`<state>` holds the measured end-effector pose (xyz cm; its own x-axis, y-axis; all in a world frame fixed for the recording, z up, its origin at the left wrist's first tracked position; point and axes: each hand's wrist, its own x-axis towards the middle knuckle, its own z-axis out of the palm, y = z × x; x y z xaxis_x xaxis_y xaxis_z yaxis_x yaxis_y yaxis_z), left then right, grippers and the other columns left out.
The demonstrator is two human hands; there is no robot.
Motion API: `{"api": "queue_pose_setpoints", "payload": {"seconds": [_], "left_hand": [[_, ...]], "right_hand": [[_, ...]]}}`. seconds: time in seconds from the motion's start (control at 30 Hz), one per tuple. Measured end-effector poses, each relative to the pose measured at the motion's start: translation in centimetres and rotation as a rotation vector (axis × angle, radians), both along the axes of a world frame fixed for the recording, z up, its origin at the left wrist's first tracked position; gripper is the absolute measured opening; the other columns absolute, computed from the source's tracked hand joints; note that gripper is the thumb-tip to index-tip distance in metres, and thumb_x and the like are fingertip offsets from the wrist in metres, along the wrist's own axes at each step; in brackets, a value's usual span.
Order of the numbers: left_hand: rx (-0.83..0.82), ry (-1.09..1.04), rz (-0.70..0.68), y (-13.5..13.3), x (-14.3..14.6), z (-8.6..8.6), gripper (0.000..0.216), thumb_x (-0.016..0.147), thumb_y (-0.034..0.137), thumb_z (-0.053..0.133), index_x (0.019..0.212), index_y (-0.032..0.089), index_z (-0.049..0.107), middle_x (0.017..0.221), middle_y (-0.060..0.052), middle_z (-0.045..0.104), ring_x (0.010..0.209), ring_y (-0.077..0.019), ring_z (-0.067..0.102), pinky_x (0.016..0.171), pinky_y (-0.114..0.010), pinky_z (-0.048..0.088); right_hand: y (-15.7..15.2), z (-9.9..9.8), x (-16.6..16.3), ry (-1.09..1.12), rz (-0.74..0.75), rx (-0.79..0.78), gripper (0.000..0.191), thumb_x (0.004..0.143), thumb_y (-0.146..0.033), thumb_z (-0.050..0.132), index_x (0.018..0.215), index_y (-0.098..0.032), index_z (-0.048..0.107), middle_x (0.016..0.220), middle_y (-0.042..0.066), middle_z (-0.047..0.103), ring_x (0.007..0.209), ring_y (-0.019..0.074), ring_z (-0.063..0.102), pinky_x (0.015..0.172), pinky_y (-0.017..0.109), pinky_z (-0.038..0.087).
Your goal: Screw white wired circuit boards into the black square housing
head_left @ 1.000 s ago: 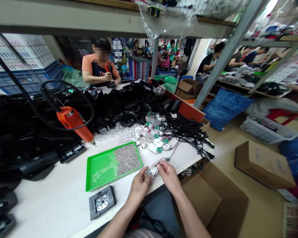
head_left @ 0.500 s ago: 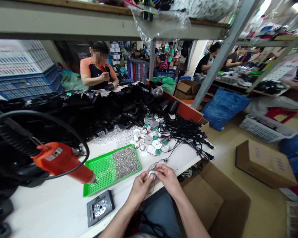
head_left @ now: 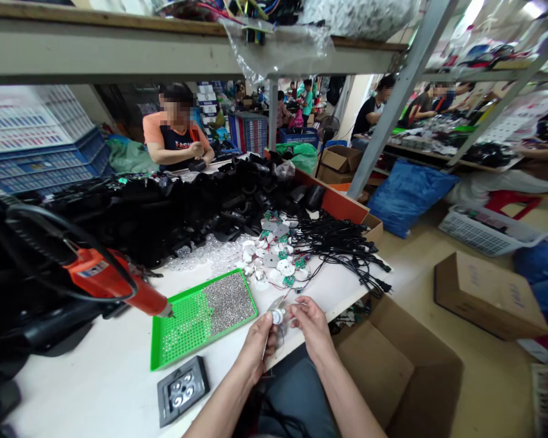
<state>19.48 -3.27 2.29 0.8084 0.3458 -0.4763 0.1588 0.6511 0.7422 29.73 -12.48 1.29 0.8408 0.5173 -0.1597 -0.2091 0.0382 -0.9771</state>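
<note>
My left hand (head_left: pixel 258 344) and my right hand (head_left: pixel 313 323) meet over the near edge of the white table (head_left: pixel 100 371). Together they pinch a small round white and clear part (head_left: pixel 278 317) with thin wires hanging from it. Both hands are closed on it. Just left of them lies a green tray (head_left: pixel 201 316) holding a patch of tiny silver screws. A dark square lamp housing with several lenses (head_left: pixel 181 389) lies on the table near my left forearm.
An orange power screwdriver (head_left: pixel 114 283) hangs on a black cable at the left, tip over the tray's corner. Small circuit boards and clear lenses (head_left: pixel 274 258), black cables (head_left: pixel 347 243) and a heap of black parts (head_left: pixel 164 207) lie behind. An open cardboard box (head_left: pixel 402 365) stands below right. Other people work at benches beyond.
My hands have lifted the small part slightly and turned it. The hanging screwdriver swung toward the left, then back right. The view shifted a little.
</note>
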Motion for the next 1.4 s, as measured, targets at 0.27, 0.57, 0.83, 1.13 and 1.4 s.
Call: {"api": "queue_pose_setpoints", "payload": {"seconds": [0.27,0.57,0.83,1.13,1.4], "left_hand": [[-0.034,0.011,0.067,-0.2,0.5,0.7,0.06,0.061,0.07,0.072,0.066,0.017,0.046,0.05,0.011,0.028,0.041,-0.0012,0.016,0.043,-0.019,0.006],[-0.079,0.042,0.193,0.4,1.3,2.0,0.071,0.063,0.068,0.072,0.111,0.018,0.059,0.061,0.008,0.045,0.042,-0.0026,0.026,0.043,-0.017,0.01],[0.013,-0.057,0.511,0.0,-0.1,2.3,0.065,0.065,0.072,0.067,0.094,0.015,0.059,0.046,0.013,0.028,0.039,-0.0038,0.019,0.041,-0.017,0.014],[0.052,-0.147,0.626,-0.8,-2.5,5.0,0.053,0.07,0.069,0.065,0.084,0.019,0.055,0.045,0.012,0.029,0.038,-0.0046,0.02,0.039,-0.017,0.016],[0.31,-0.072,0.67,-1.5,-2.9,5.2,0.054,0.069,0.072,0.063,0.075,0.018,0.055,0.045,0.01,0.033,0.042,-0.0062,0.028,0.044,-0.019,0.025]], "right_hand": [[-1.4,2.1,-0.3,-0.74,0.181,-0.252,0.035,0.08,-0.018,0.055,0.113,-0.026,0.066,0.122,0.008,0.063,0.114,0.0247,0.055,0.099,0.042,0.045],[-1.0,2.1,1.4,-0.737,0.059,-0.519,0.023,0.079,-0.027,0.056,0.1,-0.021,0.062,0.092,0.005,0.068,0.08,0.0194,0.062,0.079,0.033,0.049],[-3.0,3.3,-0.4,-0.913,0.253,-0.674,0.014,0.078,-0.026,0.055,0.089,-0.023,0.062,0.083,0.003,0.066,0.084,0.021,0.061,0.075,0.03,0.044],[-2.6,2.5,-1.6,-0.875,0.533,-0.586,0.031,0.083,-0.021,0.054,0.112,-0.021,0.066,0.113,0.01,0.068,0.106,0.0259,0.061,0.093,0.039,0.048],[-2.9,1.7,-8.0,-0.272,0.62,0.041,0.069,0.082,-0.028,0.063,0.145,-0.025,0.035,0.137,0.01,0.055,0.122,0.0223,0.055,0.103,0.036,0.045]]}}
